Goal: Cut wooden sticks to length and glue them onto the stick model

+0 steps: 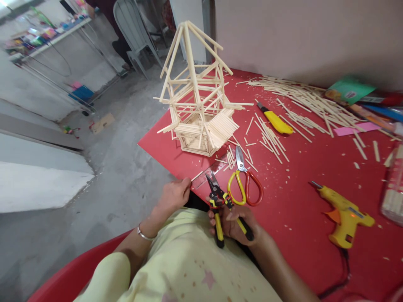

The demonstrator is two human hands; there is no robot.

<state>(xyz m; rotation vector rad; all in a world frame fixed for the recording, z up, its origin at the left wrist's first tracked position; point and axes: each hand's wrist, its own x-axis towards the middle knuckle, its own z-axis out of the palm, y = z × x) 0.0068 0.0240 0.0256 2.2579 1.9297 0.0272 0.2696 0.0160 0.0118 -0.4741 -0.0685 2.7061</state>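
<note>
My left hand [176,193] is closed at the near table corner, pinching the end of a thin wooden stick [197,176]. Wrapped around the yellow-and-black handles of cutting pliers [217,195] is my right hand [234,220]; the blades are spread and point up and left toward the stick. A clear ruler [209,173] lies flat just beyond both hands. Scissors [241,178] with one yellow and one red handle rest right of the pliers. Behind them stands a pavilion-like model [198,96] built of wooden sticks, with a tall open roof frame.
On the red table [283,201] are a yellow glue gun [344,212], a yellow utility knife [277,119], a large heap of sticks [292,96] and scattered offcuts. A plastic container [393,188] stands at right. Across the floor are a grey chair [134,31] and a person.
</note>
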